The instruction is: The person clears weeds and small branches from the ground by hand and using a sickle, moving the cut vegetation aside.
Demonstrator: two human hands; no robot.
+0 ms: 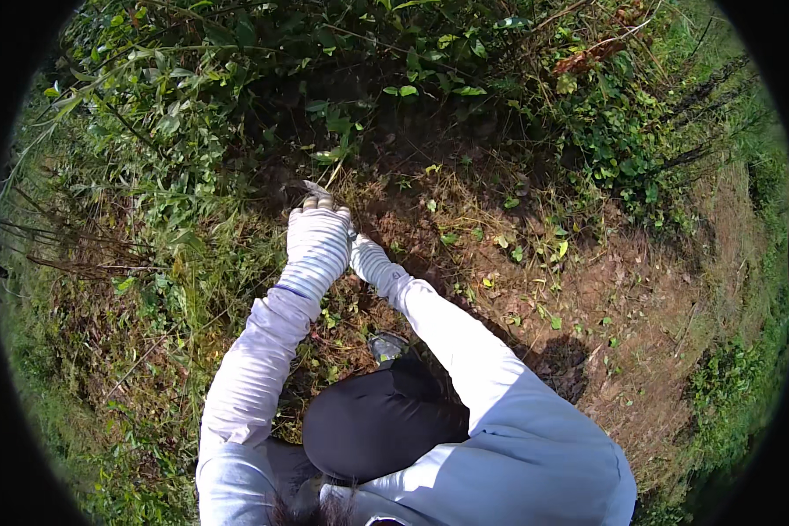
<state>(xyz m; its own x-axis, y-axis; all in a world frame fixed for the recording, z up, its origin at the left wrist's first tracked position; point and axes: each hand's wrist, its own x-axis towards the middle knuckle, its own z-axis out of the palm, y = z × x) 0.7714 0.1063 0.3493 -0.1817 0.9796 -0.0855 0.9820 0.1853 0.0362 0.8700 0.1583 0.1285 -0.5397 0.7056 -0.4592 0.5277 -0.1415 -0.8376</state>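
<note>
My left hand (317, 238), in a striped knit glove, reaches to the edge of the undergrowth with its fingers curled. Just beyond its fingertips shows a pale, greyish curved thing (313, 187), too small to name; whether the hand grips it is not clear. Close beside and partly behind it, my right hand (370, 259) wears a similar striped glove, and its fingers are hidden by the left hand. Thin plant stems (334, 172) stand just past the left fingertips. Reddish soil (394, 230) with dry grass lies to the right of both hands.
Dense green leafy plants (407, 52) rise ahead and to the left. Dry brown stalks (72, 250) stick out at the left. A bare soil slope (631, 296) with scattered leaves lies to the right. My bent knee (375, 421) and a shoe (388, 346) are below the hands.
</note>
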